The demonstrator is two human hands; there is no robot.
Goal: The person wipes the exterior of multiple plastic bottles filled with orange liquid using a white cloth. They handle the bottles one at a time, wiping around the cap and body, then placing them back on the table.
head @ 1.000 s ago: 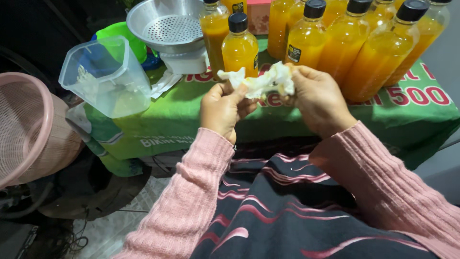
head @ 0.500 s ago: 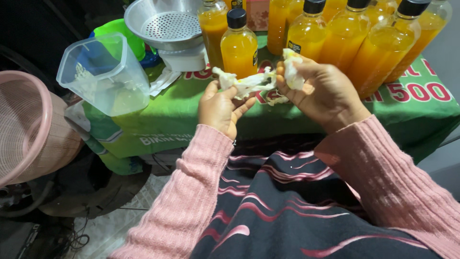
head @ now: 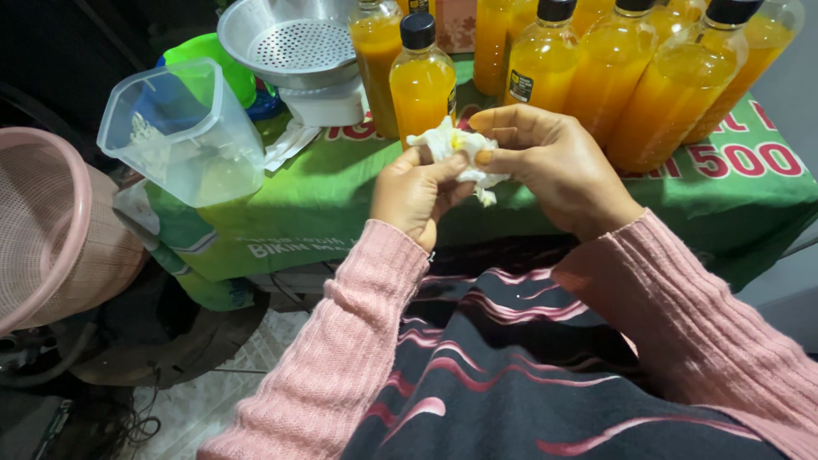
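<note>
My left hand (head: 416,192) and my right hand (head: 550,162) meet in front of me, both closed on a crumpled white tissue (head: 456,149) with a yellowish stain. The tissue is bunched between the fingertips of both hands. Pink ribbed sleeves cover both arms. Just behind the hands stands a small bottle of orange juice (head: 422,78) with a black cap on a table with a green cloth (head: 324,192).
Several larger orange juice bottles (head: 648,77) line the table's back right. A clear plastic jug (head: 183,132) sits at the table's left corner, a metal strainer bowl (head: 290,43) behind it. A pink mesh basket (head: 51,226) stands at the far left, lower down.
The tissue was stretched out between my hands. Now both hands have come together and crumpled it into a small wad.
</note>
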